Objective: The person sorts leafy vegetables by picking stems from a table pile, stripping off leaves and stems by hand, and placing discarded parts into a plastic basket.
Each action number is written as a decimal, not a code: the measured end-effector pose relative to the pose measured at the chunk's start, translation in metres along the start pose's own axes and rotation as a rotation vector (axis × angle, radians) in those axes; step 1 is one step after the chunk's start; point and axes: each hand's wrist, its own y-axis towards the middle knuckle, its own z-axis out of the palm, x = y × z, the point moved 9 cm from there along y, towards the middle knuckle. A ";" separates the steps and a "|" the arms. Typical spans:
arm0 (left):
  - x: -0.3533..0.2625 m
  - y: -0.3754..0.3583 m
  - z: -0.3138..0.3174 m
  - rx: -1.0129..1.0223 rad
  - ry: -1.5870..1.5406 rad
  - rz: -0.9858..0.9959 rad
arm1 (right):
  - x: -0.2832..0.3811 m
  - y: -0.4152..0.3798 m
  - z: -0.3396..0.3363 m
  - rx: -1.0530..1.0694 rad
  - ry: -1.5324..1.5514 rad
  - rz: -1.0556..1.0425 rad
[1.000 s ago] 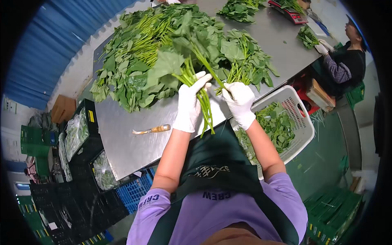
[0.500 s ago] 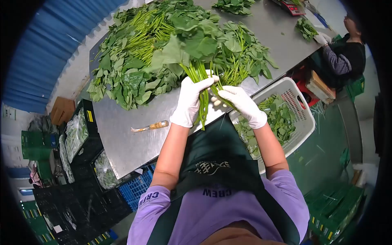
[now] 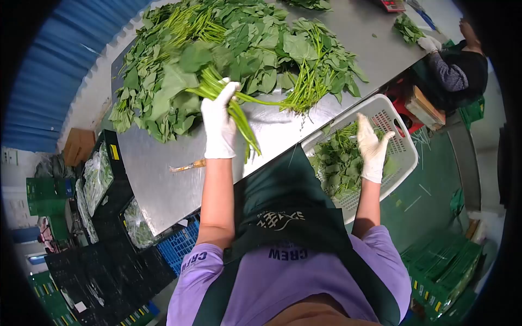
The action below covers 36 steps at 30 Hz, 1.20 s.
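Observation:
My gloved left hand (image 3: 220, 122) is wrapped round a bunch of leafy green stems (image 3: 242, 127), held over the metal table (image 3: 163, 201). Its leaves point up and left, and the stalk ends hang down to the right. My gloved right hand (image 3: 371, 146) is over the white plastic basket (image 3: 405, 163), fingers spread and nothing visible in them. Loose greens (image 3: 340, 163) lie in the basket below it. Beyond my left hand spreads a large heap of leafy greens (image 3: 147, 92). A knife with a wooden handle (image 3: 197, 163) lies on the table, partly hidden behind my left forearm.
Across the table at the right, a person (image 3: 457, 76) in gloves holds another bunch of greens (image 3: 408, 30). A red scale (image 3: 392, 5) stands at the far edge. Dark crates with bagged greens (image 3: 100, 182) are at the left, beside a blue crate (image 3: 179, 247).
My left hand has moved left with the bunch and tilted it. My right hand has come off the stems, moved right over the basket and spread its fingers.

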 end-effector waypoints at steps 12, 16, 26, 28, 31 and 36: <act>0.073 -0.060 0.061 0.211 -0.061 -0.323 | -0.150 -0.017 0.118 0.451 -1.842 -0.394; 0.063 -0.055 0.045 0.125 -0.062 -0.271 | -0.144 -0.011 0.104 0.314 -1.702 -0.196; 0.088 -0.070 0.079 0.389 0.042 -0.365 | -0.138 -0.033 0.112 0.430 -1.958 -0.483; 0.088 -0.070 0.077 0.351 -0.023 -0.381 | -0.131 -0.033 0.101 0.326 -1.769 -0.359; 0.088 -0.064 0.063 0.257 -0.018 -0.311 | -0.118 -0.031 0.083 0.105 -1.381 -0.295; 0.034 -0.030 0.003 0.022 0.009 0.039 | -0.054 0.005 0.052 0.002 -0.826 -0.303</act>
